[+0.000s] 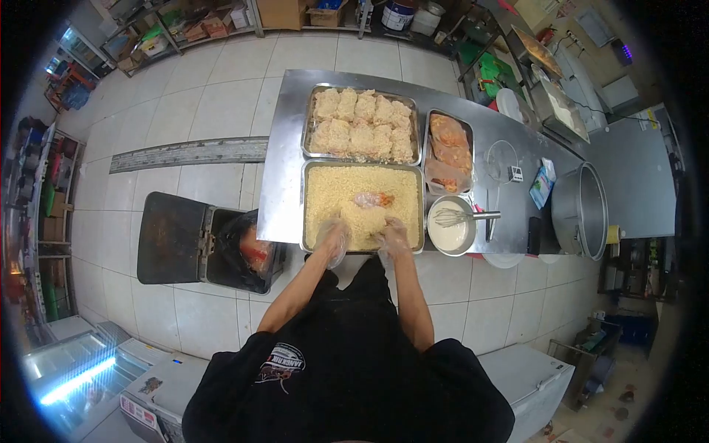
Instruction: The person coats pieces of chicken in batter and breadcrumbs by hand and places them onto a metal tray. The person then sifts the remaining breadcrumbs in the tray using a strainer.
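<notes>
A metal tray (303, 203) of pale breadcrumbs (329, 184) lies at the table's near edge. In it a crumb-covered piece of meat (364, 221) sits between my hands, and a pink and orange uncoated piece (373, 199) lies just beyond. My left hand (334, 240), in a clear plastic glove, is at the crumbs by the left end, its fingers loosely spread. My right hand (394, 235), gloved alike, has its fingers closed on the right end of the crumb-covered piece. The undersides of both hands are hidden.
Behind stands a tray (305, 140) of breaded pieces (362, 125). To the right are a tray of raw marinated meat (450, 144), a bowl of batter (448, 235) with a whisk (465, 215), and a large pot (580, 210). An open-lidded bin (244, 251) stands at left.
</notes>
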The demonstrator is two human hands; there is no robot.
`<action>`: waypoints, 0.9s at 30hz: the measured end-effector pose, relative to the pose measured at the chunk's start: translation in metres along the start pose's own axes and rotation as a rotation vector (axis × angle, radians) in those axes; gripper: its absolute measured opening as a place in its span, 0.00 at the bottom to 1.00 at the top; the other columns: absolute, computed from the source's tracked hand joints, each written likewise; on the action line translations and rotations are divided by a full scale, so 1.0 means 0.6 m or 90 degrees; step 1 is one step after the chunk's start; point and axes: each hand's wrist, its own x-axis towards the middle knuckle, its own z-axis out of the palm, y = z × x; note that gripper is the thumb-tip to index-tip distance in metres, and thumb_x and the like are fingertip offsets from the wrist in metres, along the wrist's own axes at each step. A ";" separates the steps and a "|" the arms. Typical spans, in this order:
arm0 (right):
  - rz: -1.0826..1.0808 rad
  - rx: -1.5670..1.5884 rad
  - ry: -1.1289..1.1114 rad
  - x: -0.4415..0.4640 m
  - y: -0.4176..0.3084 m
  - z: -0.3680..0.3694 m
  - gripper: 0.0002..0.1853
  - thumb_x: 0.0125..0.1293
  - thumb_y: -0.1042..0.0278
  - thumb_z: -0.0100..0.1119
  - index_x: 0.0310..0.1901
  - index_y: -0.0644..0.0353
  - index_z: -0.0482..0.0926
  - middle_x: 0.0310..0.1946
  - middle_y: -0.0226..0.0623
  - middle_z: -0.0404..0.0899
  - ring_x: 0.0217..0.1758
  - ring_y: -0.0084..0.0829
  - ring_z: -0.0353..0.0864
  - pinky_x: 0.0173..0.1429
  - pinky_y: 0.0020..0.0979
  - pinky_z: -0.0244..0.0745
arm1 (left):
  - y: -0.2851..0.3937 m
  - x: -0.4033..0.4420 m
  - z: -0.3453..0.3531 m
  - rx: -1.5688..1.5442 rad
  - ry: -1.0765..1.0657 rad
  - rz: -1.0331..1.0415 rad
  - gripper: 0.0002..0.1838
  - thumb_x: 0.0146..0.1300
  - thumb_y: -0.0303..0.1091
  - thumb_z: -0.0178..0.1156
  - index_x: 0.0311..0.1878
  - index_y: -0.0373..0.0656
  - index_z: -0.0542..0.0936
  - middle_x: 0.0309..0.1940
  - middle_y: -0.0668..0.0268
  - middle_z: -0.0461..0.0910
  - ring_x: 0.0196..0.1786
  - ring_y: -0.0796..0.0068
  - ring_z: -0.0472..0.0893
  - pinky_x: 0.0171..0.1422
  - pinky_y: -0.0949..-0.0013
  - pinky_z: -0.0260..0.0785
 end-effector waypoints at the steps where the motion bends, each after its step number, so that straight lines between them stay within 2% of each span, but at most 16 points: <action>1: -0.125 -0.117 -0.052 0.027 0.027 -0.034 0.22 0.60 0.83 0.50 0.56 0.63 0.64 0.30 0.33 0.71 0.32 0.28 0.75 0.35 0.29 0.78 | 0.034 -0.003 0.017 -0.067 0.009 0.011 0.09 0.58 0.29 0.51 0.42 0.42 0.74 0.23 0.71 0.71 0.27 0.80 0.71 0.29 0.75 0.64; 3: -0.375 -0.341 -0.130 0.081 0.079 -0.085 0.20 0.60 0.83 0.51 0.55 0.64 0.64 0.28 0.32 0.70 0.31 0.27 0.74 0.33 0.30 0.76 | 0.078 0.000 0.041 -0.201 0.030 0.028 0.05 0.59 0.29 0.52 0.39 0.46 0.72 0.22 0.73 0.68 0.26 0.82 0.69 0.31 0.76 0.63; 4: -0.504 -0.445 -0.161 0.108 0.102 -0.103 0.19 0.60 0.83 0.51 0.54 0.64 0.64 0.27 0.32 0.70 0.30 0.27 0.73 0.32 0.30 0.75 | 0.035 0.038 0.035 -0.200 0.030 0.026 0.05 0.59 0.29 0.52 0.39 0.46 0.72 0.22 0.73 0.68 0.26 0.82 0.69 0.31 0.76 0.63; 6: -0.317 -0.309 -0.212 0.114 0.125 -0.096 0.14 0.61 0.81 0.53 0.48 0.64 0.67 0.27 0.32 0.69 0.29 0.27 0.73 0.29 0.31 0.72 | -0.104 0.127 0.012 -0.293 -0.076 -0.099 0.19 0.60 0.30 0.51 0.55 0.38 0.73 0.21 0.72 0.68 0.22 0.77 0.68 0.28 0.74 0.65; 7: -0.255 -0.263 -0.225 0.102 0.119 -0.084 0.12 0.61 0.81 0.54 0.46 0.64 0.68 0.27 0.31 0.69 0.28 0.27 0.73 0.29 0.31 0.71 | -0.063 0.103 0.032 -0.292 -0.077 -0.097 0.19 0.60 0.30 0.51 0.55 0.38 0.73 0.21 0.72 0.68 0.22 0.77 0.68 0.28 0.74 0.65; 9: -0.340 -0.196 -0.078 0.085 0.072 -0.058 0.08 0.61 0.76 0.58 0.40 0.64 0.71 0.27 0.34 0.72 0.27 0.28 0.74 0.27 0.33 0.69 | 0.003 0.079 0.068 -0.200 -0.045 -0.067 0.23 0.56 0.29 0.52 0.58 0.39 0.69 0.30 0.66 0.73 0.33 0.75 0.74 0.40 0.71 0.68; 10: -0.339 -0.199 -0.086 0.071 0.029 -0.061 0.08 0.61 0.76 0.58 0.40 0.64 0.71 0.27 0.34 0.72 0.27 0.28 0.74 0.27 0.33 0.69 | 0.022 0.077 0.080 -0.171 -0.031 -0.058 0.25 0.55 0.28 0.52 0.59 0.40 0.68 0.33 0.64 0.75 0.37 0.74 0.76 0.44 0.71 0.69; 12: -0.502 -0.568 0.105 0.052 -0.047 -0.077 0.10 0.59 0.73 0.61 0.40 0.65 0.72 0.28 0.37 0.76 0.29 0.31 0.76 0.32 0.34 0.72 | 0.021 0.104 0.075 0.594 0.148 0.290 0.37 0.50 0.30 0.54 0.68 0.37 0.60 0.56 0.50 0.70 0.62 0.59 0.69 0.68 0.62 0.59; 13: -0.498 -0.454 0.084 0.064 -0.052 -0.076 0.16 0.56 0.70 0.66 0.44 0.66 0.74 0.33 0.40 0.79 0.34 0.33 0.78 0.39 0.33 0.74 | 0.005 0.118 0.073 0.595 0.153 0.283 0.37 0.50 0.30 0.54 0.68 0.37 0.60 0.56 0.50 0.70 0.62 0.59 0.69 0.68 0.62 0.59; 15: -0.526 -0.428 0.084 0.077 -0.050 -0.027 0.21 0.54 0.69 0.68 0.47 0.67 0.74 0.35 0.40 0.79 0.36 0.33 0.79 0.42 0.32 0.74 | -0.025 0.149 0.074 0.691 0.176 0.409 0.43 0.47 0.33 0.56 0.70 0.36 0.55 0.69 0.46 0.54 0.74 0.53 0.49 0.78 0.60 0.39; 17: -0.555 -0.399 0.085 0.096 -0.033 0.002 0.25 0.51 0.67 0.71 0.50 0.67 0.73 0.36 0.41 0.80 0.38 0.33 0.79 0.45 0.31 0.75 | -0.056 0.151 0.081 0.626 0.161 0.476 0.44 0.48 0.34 0.55 0.71 0.35 0.53 0.70 0.47 0.53 0.75 0.54 0.48 0.78 0.61 0.39; 19: -0.320 -0.255 -0.048 0.132 -0.003 0.017 0.32 0.47 0.66 0.75 0.54 0.68 0.72 0.40 0.42 0.80 0.41 0.34 0.79 0.48 0.30 0.74 | -0.086 0.143 0.078 0.563 0.140 0.546 0.45 0.49 0.36 0.54 0.71 0.34 0.51 0.71 0.48 0.52 0.75 0.55 0.47 0.78 0.62 0.39; 20: -0.320 -0.248 -0.050 0.132 -0.010 0.015 0.32 0.47 0.66 0.75 0.54 0.68 0.72 0.40 0.42 0.80 0.41 0.34 0.79 0.48 0.30 0.74 | -0.102 0.136 0.066 0.461 0.076 0.509 0.40 0.52 0.32 0.48 0.71 0.32 0.51 0.71 0.49 0.52 0.75 0.57 0.50 0.77 0.61 0.41; 22: -0.203 -0.396 -0.106 0.072 -0.099 0.026 0.32 0.47 0.65 0.75 0.54 0.66 0.73 0.42 0.42 0.80 0.43 0.34 0.78 0.51 0.28 0.73 | -0.102 0.126 0.032 0.365 0.016 0.472 0.37 0.55 0.28 0.42 0.71 0.31 0.51 0.72 0.50 0.52 0.74 0.58 0.53 0.76 0.60 0.43; 25: -0.339 -0.545 -0.112 0.039 -0.162 0.018 0.30 0.48 0.67 0.73 0.55 0.64 0.74 0.42 0.44 0.80 0.46 0.35 0.79 0.54 0.29 0.72 | -0.064 0.088 -0.006 0.500 0.042 0.422 0.35 0.57 0.28 0.43 0.70 0.30 0.53 0.67 0.51 0.58 0.69 0.58 0.58 0.73 0.61 0.48; 27: -0.385 -0.532 -0.105 0.024 -0.158 0.040 0.28 0.50 0.69 0.69 0.54 0.63 0.74 0.43 0.45 0.80 0.47 0.36 0.79 0.54 0.31 0.72 | -0.052 0.065 -0.016 0.609 0.063 0.375 0.34 0.57 0.28 0.44 0.69 0.30 0.55 0.63 0.52 0.61 0.65 0.59 0.61 0.71 0.61 0.51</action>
